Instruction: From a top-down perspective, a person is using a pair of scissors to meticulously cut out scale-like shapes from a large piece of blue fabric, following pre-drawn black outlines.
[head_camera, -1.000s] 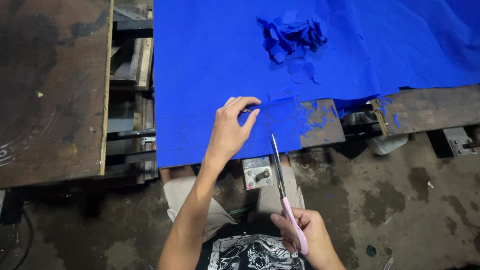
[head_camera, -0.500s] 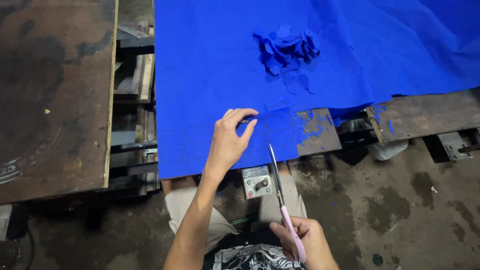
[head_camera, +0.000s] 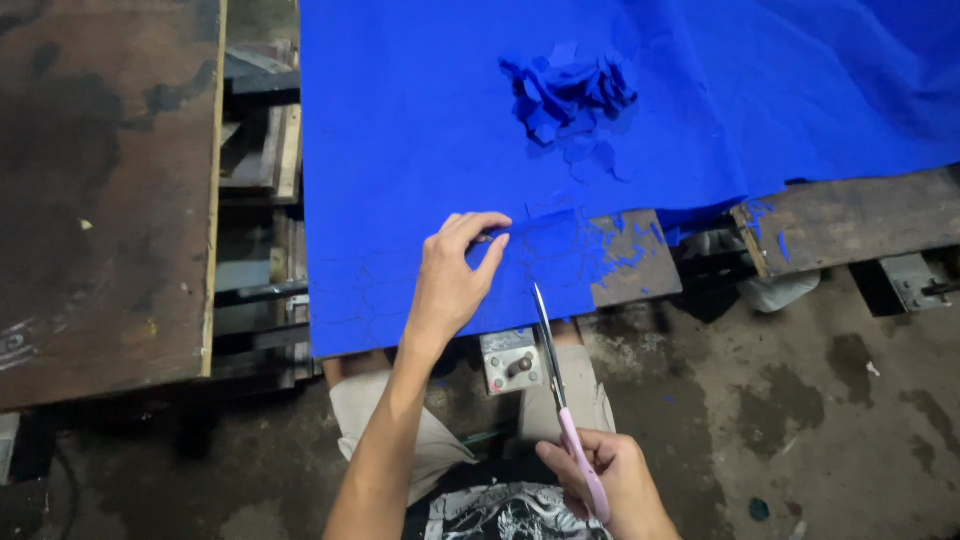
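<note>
Your right hand (head_camera: 610, 480) has its grip closed around the pink handles of the scissors (head_camera: 560, 385), low in the view and close to your body. Their blades look shut and point up toward the near edge of the blue cloth (head_camera: 420, 130), with the tip just at that edge. Your left hand (head_camera: 455, 280) lies on the cloth at the same edge, just left of the scissor tip, thumb and fingers pinching a small fold of the blue cloth.

That cloth covers most of the table (head_camera: 850, 215), whose bare wood shows to the right of the cloth's cut corner, smeared with blue. Farther up on the cloth, beyond your left hand, sits a heap of blue scraps (head_camera: 570, 95). Well left of the cloth stands a dark, stained board (head_camera: 100, 180). Below the cloth's edge, beside the scissor blades, a small grey metal block (head_camera: 510, 360) rests near your knees.
</note>
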